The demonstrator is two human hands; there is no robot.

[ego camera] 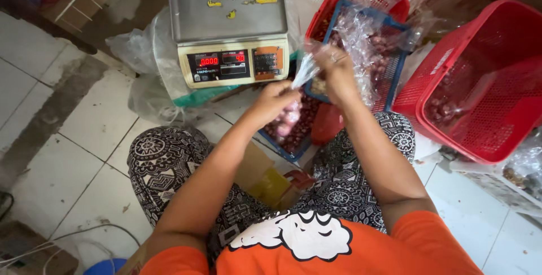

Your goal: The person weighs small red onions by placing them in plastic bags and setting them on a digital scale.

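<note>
The left hand (278, 97) pinches the twisted neck of a clear plastic bag (305, 71); the right hand (337, 67) closes on the same neck just above. The bag hangs over the blue basket (395, 66) of shallots, in front of the weighing scale (228, 26). Best to keep the twist tight and the 2 hands close together, so nothing spills.

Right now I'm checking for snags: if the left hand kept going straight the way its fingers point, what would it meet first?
Most likely the twisted neck of the clear plastic bag that the left hand and right hand are pinching; the fingers are already on it. Past that sits the blue basket, though depth is hard to judge.
</note>
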